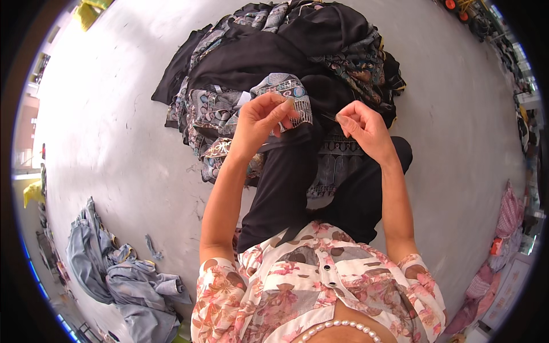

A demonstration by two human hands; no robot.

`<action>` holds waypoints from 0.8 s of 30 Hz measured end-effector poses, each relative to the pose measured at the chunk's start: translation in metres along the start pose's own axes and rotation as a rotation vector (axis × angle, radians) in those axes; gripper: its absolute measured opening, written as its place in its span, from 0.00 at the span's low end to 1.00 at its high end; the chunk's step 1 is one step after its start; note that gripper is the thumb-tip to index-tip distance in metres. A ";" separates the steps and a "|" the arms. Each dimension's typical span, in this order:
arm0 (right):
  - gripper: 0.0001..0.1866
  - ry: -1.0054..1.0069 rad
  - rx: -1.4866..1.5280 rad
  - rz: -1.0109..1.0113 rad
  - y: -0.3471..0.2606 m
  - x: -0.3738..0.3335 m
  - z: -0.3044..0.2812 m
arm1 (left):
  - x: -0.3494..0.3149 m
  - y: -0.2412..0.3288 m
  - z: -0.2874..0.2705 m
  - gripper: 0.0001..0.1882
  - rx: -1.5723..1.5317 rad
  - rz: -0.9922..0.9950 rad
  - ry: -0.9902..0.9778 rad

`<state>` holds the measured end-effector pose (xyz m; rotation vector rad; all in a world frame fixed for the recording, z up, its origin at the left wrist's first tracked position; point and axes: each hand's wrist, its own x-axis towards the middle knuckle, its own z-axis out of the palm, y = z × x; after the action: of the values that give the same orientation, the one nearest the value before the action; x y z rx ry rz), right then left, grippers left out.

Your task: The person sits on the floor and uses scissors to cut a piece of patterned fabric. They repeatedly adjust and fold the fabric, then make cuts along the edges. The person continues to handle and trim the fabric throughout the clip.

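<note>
My left hand (264,119) is closed in a pinch in front of a grey patterned cloth (281,84) with round motifs and a fringe-like stripe. What its fingertips hold is too small to make out. To the right, apart from it, my right hand (366,129) also pinches with thumb and forefinger; a tiny dark bit shows at the tips, its kind unclear. Beyond both hands a large heap of black and patterned fabric (246,57) spreads over the floor, some with yellow edging. Patterned folds lie against my black-trousered legs (285,183).
Pale grey floor (114,131) surrounds the heap. Crumpled grey-blue cloth (134,280) lies at the lower left, a small scrap (152,247) beside it. Pink fabric (509,214) is piled along the right edge. Yellow bundles (86,16) stand at the far left.
</note>
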<state>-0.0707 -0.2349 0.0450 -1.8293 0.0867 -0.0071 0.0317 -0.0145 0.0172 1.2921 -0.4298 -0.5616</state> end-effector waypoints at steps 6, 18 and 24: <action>0.12 0.010 -0.136 -0.108 -0.024 0.005 -0.003 | 0.010 0.022 0.018 0.06 0.382 0.087 -0.295; 0.13 0.115 -0.669 -0.026 -0.002 0.000 -0.024 | 0.019 0.012 0.008 0.05 0.338 -0.042 -0.114; 0.12 0.135 -0.253 -0.115 -0.013 0.006 -0.005 | 0.020 0.019 0.012 0.05 0.469 0.062 -0.123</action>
<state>-0.0645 -0.2367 0.0583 -2.0832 0.0807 -0.2093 0.0437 -0.0326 0.0377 1.6892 -0.7312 -0.5055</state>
